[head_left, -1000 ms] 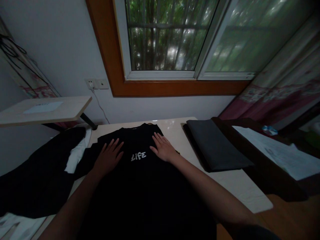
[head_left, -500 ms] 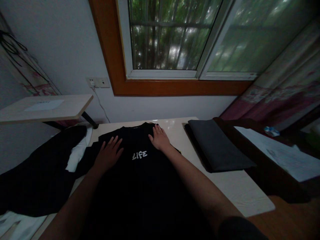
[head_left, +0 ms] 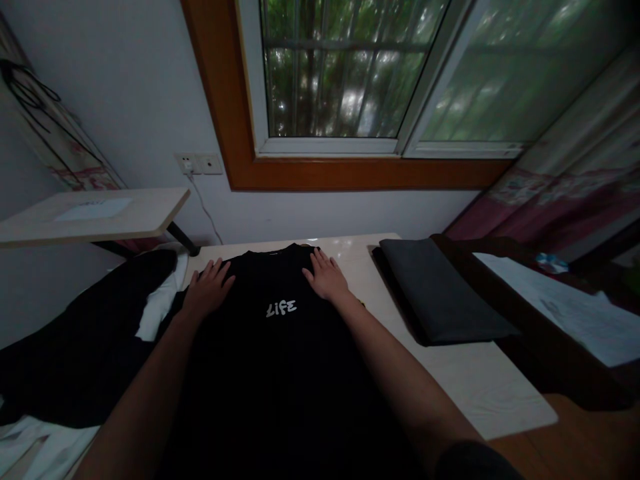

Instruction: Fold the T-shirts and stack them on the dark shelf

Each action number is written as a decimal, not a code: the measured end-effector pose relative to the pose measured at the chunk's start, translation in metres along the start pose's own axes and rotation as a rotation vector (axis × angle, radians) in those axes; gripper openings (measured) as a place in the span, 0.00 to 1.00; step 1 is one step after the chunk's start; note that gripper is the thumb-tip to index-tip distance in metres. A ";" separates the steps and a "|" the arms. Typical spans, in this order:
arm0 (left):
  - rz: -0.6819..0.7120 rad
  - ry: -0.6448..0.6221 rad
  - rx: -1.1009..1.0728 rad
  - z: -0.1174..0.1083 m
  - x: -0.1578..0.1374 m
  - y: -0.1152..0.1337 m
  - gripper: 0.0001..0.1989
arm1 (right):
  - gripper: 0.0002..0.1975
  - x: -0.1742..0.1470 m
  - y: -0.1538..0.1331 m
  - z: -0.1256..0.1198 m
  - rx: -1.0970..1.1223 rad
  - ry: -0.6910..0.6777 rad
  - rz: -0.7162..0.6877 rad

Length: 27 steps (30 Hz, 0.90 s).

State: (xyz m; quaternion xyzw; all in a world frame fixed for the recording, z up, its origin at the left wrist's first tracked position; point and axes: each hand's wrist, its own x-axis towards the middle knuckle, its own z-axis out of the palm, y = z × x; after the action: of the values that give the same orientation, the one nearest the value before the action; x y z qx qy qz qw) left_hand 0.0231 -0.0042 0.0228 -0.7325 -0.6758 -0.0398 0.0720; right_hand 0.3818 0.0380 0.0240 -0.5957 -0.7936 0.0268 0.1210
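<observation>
A black T-shirt (head_left: 270, 353) lies spread on the pale table, its neckline at the far edge and a small white print on its chest. My left hand (head_left: 206, 290) rests flat on the shirt's left shoulder area, fingers spread. Flat on the right shoulder lies my right hand (head_left: 326, 275), its fingers also extended. Neither hand grips the cloth. The lower part of the shirt is very dark, so its hem cannot be made out.
Dark folded cloth (head_left: 445, 293) lies on the table (head_left: 500, 380) to the right. Black and white garments (head_left: 75, 353) are heaped at left, below a raised shelf (head_left: 140, 207). A white cord (head_left: 203, 207) hangs from the wall socket. Behind is a window (head_left: 345, 80).
My left hand has slid outward and slightly away from me, toward the shirt's left shoulder edge. The right hand stays at the right shoulder. The view has shifted a little.
</observation>
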 end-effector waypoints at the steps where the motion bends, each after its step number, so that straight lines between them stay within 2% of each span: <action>1: 0.007 0.002 0.001 0.000 0.000 -0.002 0.30 | 0.36 -0.001 0.001 -0.001 -0.001 -0.003 -0.002; 10: -0.023 0.037 0.009 0.003 -0.011 -0.011 0.29 | 0.29 -0.009 0.004 -0.011 -0.018 0.069 0.024; 16: 0.017 0.164 -0.142 0.011 -0.012 -0.028 0.25 | 0.21 -0.019 0.003 -0.027 -0.124 0.123 0.116; 21: 0.008 0.254 -0.295 0.007 -0.015 -0.044 0.22 | 0.21 -0.022 0.001 -0.033 -0.184 0.063 0.226; 24: -0.014 0.249 -0.288 0.001 -0.018 -0.046 0.21 | 0.20 -0.022 0.003 -0.033 -0.181 0.009 0.289; 27: -0.033 0.235 -0.248 -0.004 -0.022 -0.047 0.21 | 0.20 -0.021 0.006 -0.033 -0.180 -0.002 0.290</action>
State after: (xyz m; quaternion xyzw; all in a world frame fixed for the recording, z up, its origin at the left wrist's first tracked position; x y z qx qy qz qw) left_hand -0.0259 -0.0229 0.0260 -0.7150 -0.6645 -0.2093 0.0589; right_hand 0.4004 0.0164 0.0514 -0.7122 -0.6988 -0.0267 0.0612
